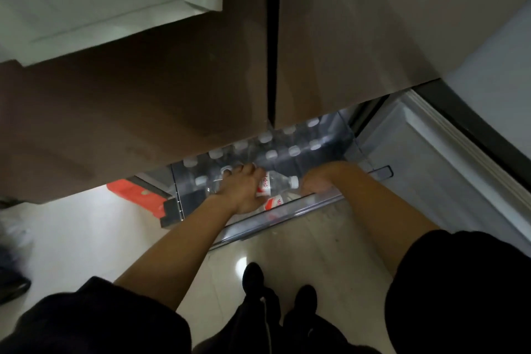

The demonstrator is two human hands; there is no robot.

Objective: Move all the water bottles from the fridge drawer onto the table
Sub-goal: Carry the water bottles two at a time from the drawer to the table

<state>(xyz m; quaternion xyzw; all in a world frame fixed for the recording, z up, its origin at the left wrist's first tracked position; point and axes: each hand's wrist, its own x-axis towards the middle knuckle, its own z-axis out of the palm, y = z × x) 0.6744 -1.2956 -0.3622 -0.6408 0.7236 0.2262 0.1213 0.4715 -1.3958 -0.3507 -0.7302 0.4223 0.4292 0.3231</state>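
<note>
A person in dark short sleeves leans over a pulled-out clear plastic fridge drawer (290, 211) that sits below two closed brown fridge doors (172, 89). The left hand (244, 190) reaches down into the drawer and lies across a clear water bottle with a red-and-white label and white cap (280, 182), which lies on its side near the drawer's front wall; the fingers curl over the bottle's body, so the hand appears clamped on it, though how firmly it grips cannot be told. A second lying bottle with a red label (274, 202) shows just beneath and in front of the first, touching the front wall. The right hand (317, 181) is at the drawer's front rim to the right of the lying bottles, its fingers bent downward over the edge; whether it closes on the rim or on something inside is hidden. Behind both hands, rows of upright clear bottles with white caps (287, 144) fill the back of the drawer under the doors. An orange object (138, 194) lies on the pale glossy floor (86, 238) left of the drawer, and two dark shoes (275, 287) stand on the floor below.
</note>
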